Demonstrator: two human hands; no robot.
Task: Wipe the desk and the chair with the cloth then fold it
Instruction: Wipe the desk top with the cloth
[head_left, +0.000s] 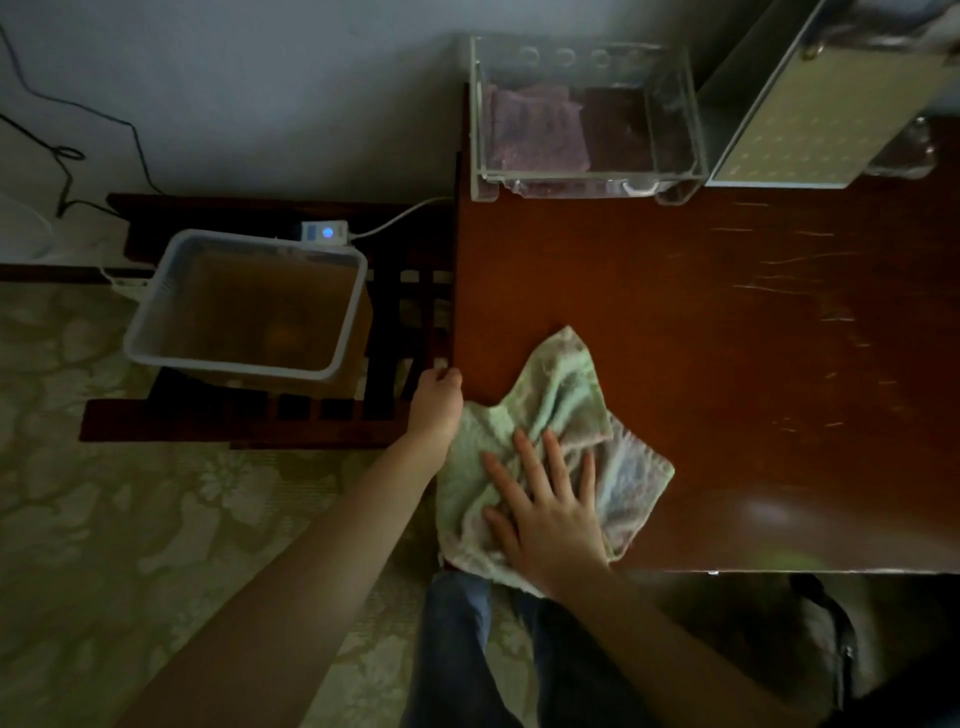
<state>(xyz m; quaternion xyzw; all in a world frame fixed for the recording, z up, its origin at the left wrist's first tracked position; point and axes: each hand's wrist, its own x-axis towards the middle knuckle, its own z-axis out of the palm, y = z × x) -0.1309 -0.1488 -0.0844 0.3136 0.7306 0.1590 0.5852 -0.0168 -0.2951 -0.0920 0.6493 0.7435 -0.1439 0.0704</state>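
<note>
A pale green and pink cloth (558, 410) lies crumpled on the near left corner of the reddish-brown desk (701, 322). My right hand (545, 499) presses flat on the cloth with straight, spread fingers. My left hand (436, 402) holds the desk's left edge, its fingers curled over the side and partly hidden. A dark wooden chair (395, 312) with a slatted frame stands to the left of the desk.
A white plastic tub (156, 312) sits on the chair. A clear box (587, 119) holding a purple cloth and a pale perforated case (810, 114) stand at the desk's back. A white cable with a lit switch (324, 231) runs behind the tub. Patterned flooring lies on the left.
</note>
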